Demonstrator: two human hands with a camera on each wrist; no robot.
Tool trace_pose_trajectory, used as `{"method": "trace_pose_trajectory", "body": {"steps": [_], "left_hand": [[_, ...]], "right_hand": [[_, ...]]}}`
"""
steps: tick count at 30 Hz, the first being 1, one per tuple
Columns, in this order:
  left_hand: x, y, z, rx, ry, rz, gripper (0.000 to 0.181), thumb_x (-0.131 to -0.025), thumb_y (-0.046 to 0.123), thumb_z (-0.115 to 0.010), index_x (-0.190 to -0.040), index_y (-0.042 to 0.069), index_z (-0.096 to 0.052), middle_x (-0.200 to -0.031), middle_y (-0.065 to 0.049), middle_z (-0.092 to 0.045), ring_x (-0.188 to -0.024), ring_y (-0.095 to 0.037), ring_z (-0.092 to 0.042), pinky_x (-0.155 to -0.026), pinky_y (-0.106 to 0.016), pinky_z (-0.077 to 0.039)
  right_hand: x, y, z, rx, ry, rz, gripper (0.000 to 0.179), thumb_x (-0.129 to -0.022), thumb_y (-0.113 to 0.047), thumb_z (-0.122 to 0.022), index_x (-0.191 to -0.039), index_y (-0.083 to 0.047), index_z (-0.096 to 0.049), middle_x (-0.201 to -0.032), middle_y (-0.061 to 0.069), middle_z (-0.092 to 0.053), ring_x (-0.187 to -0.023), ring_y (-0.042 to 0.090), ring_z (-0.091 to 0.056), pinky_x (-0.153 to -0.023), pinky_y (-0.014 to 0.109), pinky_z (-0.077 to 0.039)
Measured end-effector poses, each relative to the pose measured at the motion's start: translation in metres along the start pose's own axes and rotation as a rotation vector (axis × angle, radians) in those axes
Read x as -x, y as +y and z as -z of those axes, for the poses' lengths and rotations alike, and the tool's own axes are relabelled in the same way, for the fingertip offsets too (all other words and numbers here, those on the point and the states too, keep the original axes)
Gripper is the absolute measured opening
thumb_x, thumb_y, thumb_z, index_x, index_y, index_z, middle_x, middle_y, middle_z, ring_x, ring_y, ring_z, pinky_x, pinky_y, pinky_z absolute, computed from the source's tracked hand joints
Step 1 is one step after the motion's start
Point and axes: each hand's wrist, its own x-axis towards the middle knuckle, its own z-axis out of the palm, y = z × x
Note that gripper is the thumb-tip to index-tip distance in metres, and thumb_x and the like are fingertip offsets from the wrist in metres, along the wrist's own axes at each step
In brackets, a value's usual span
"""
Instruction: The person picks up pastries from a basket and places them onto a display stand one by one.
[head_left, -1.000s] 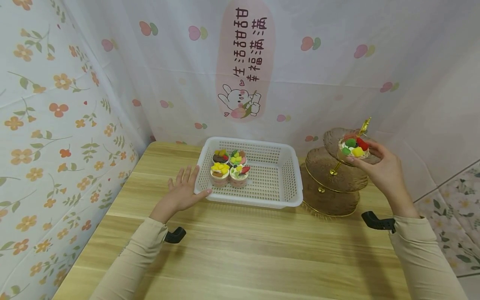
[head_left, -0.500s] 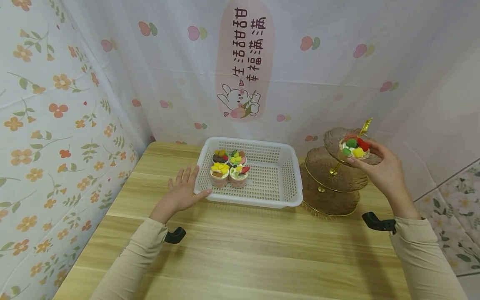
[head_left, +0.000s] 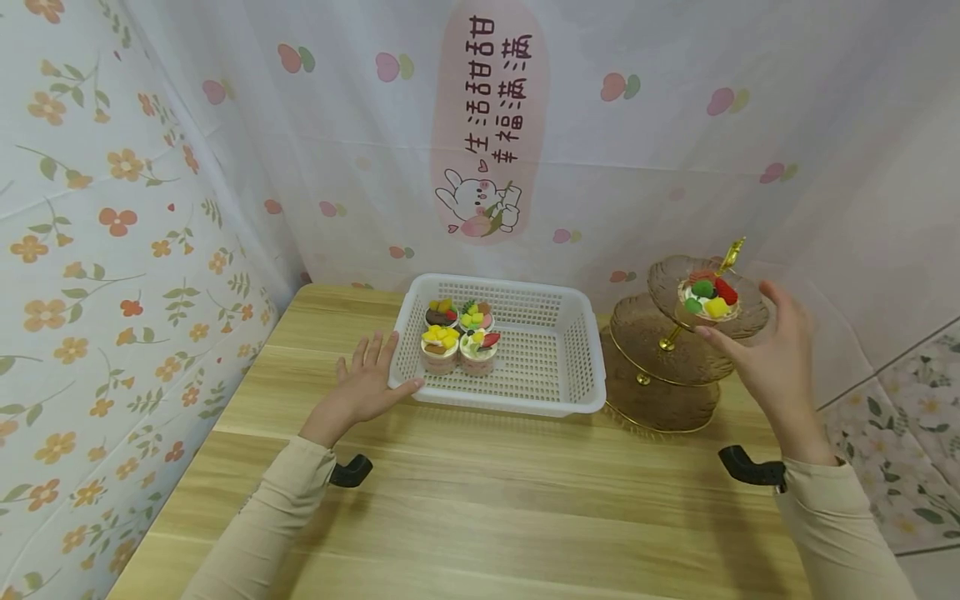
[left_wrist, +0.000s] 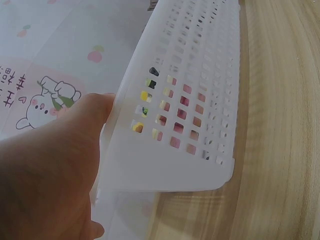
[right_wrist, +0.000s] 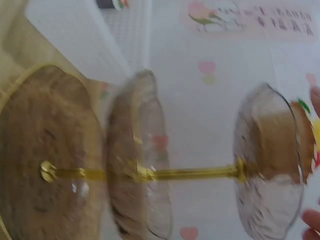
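Observation:
A toy cupcake [head_left: 708, 302] with green, red and yellow fruit pieces stands on the top tier of a three-tier cake stand [head_left: 660, 406]. My right hand [head_left: 780, 367] is just right of the cupcake, thumb and fingers spread apart and holding nothing. The right wrist view is blurred, with the cupcake's tan side [right_wrist: 277, 145] visible through the clear top plate. At the left end of a white plastic basket [head_left: 510, 405], my left hand [head_left: 363, 389] rests on the rim with straight, spread fingers. Several fruit-topped cupcakes [head_left: 477, 353] stand together in the basket's left half.
Basket and stand sit side by side at the back of the wooden table [head_left: 517, 500]. A gold finial [head_left: 730, 254] rises above the stand's top tier. Printed curtains [head_left: 337, 150] hang behind and to the left.
My right hand has let go of the cupcake and drawn back slightly to the right and down. The cupcake stays on the top tier. My left hand has not moved.

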Motion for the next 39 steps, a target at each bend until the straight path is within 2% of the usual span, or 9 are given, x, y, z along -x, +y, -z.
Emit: {"method": "trace_pose_trajectory", "body": {"steps": [3, 6, 11, 13, 16, 19, 23, 28, 39], "left_hand": [[0.000, 0.000, 0.000, -0.003, 0.001, 0.002, 0.100, -0.093, 0.069, -0.046, -0.161, 0.013, 0.002, -0.167, -0.021, 0.005, -0.153, -0.048, 0.005, -0.111, -0.080, 0.000], [0.000, 0.000, 0.000, -0.006, 0.001, 0.001, 0.100, -0.093, 0.070, -0.046, -0.161, 0.014, 0.002, -0.167, -0.021, 0.005, -0.153, -0.048, 0.005, -0.111, -0.079, 0.000], [0.000, -0.001, 0.000, -0.009, 0.000, -0.002, 0.101, -0.092, 0.070, -0.046, -0.161, 0.014, 0.002, -0.167, -0.021, 0.005, -0.153, -0.047, 0.005, -0.111, -0.079, 0.000], [0.000, -0.001, 0.000, -0.013, 0.002, -0.001, 0.100, -0.092, 0.070, -0.046, -0.161, 0.014, 0.002, -0.167, -0.021, 0.004, -0.153, -0.047, 0.004, -0.112, -0.079, -0.001], [-0.001, -0.001, 0.000, -0.013, 0.005, 0.001, 0.100, -0.092, 0.070, -0.046, -0.161, 0.014, 0.002, -0.167, -0.021, 0.003, -0.153, -0.047, 0.004, -0.112, -0.079, -0.001], [-0.001, -0.002, -0.001, -0.014, 0.011, -0.001, 0.100, -0.092, 0.070, -0.045, -0.161, 0.013, 0.001, -0.167, -0.022, 0.001, -0.153, -0.048, 0.003, -0.111, -0.079, -0.002], [0.000, -0.001, -0.002, -0.016, 0.014, -0.005, 0.100, -0.092, 0.071, -0.045, -0.161, 0.013, 0.000, -0.167, -0.023, 0.000, -0.153, -0.048, 0.002, -0.111, -0.079, -0.002], [-0.001, -0.001, -0.001, -0.018, 0.021, -0.020, 0.100, -0.092, 0.070, -0.046, -0.161, 0.012, -0.001, -0.166, -0.023, -0.002, -0.153, -0.048, 0.001, -0.112, -0.079, -0.003], [-0.001, -0.001, 0.000, -0.045, 0.040, -0.049, 0.100, -0.093, 0.068, -0.048, -0.160, 0.008, -0.005, -0.167, -0.022, -0.004, -0.154, -0.046, -0.002, -0.116, -0.074, -0.004]], "right_hand": [[0.016, -0.001, -0.014, -0.069, 0.200, 0.106, 0.091, -0.074, -0.021, -0.088, -0.150, -0.024, -0.040, -0.153, 0.002, -0.040, -0.143, 0.027, -0.029, -0.120, 0.047, -0.021], [0.034, -0.004, -0.033, -0.127, 0.389, 0.231, 0.077, -0.071, -0.019, -0.089, -0.138, -0.012, -0.053, -0.139, -0.006, -0.048, -0.134, 0.022, -0.038, -0.115, 0.037, -0.023], [0.058, -0.018, -0.071, -0.164, 0.504, 0.388, 0.065, -0.079, -0.041, -0.080, -0.117, 0.008, -0.060, -0.116, 0.019, -0.060, -0.116, 0.032, -0.048, -0.109, 0.035, -0.025], [0.061, -0.025, -0.084, -0.165, 0.448, 0.443, 0.059, -0.080, -0.037, -0.080, -0.113, 0.009, -0.062, -0.112, 0.029, -0.060, -0.107, 0.039, -0.049, -0.103, 0.031, -0.027], [0.060, -0.034, -0.104, -0.161, 0.275, 0.461, 0.046, -0.079, -0.019, -0.082, -0.112, 0.008, -0.064, -0.108, 0.027, -0.063, -0.099, 0.040, -0.049, -0.093, 0.027, -0.031], [0.051, -0.047, -0.120, -0.161, 0.059, 0.374, 0.046, -0.078, -0.008, -0.082, -0.118, 0.004, -0.063, -0.111, 0.023, -0.066, -0.100, 0.036, -0.053, -0.092, 0.034, -0.040], [0.030, -0.065, -0.138, -0.149, -0.220, 0.230, 0.051, -0.088, -0.019, -0.076, -0.132, -0.003, -0.057, -0.119, 0.019, -0.066, -0.111, 0.036, -0.058, -0.096, 0.052, -0.046], [-0.008, -0.077, -0.167, -0.171, -0.485, 0.153, 0.058, -0.093, -0.028, -0.070, -0.143, -0.008, -0.049, -0.127, 0.019, -0.064, -0.119, 0.036, -0.058, -0.100, 0.053, -0.047], [-0.059, -0.066, -0.253, -0.192, -0.735, 0.070, 0.055, -0.096, -0.025, -0.065, -0.145, -0.007, -0.047, -0.133, 0.020, -0.061, -0.125, 0.037, -0.056, -0.103, 0.053, -0.048]]}}
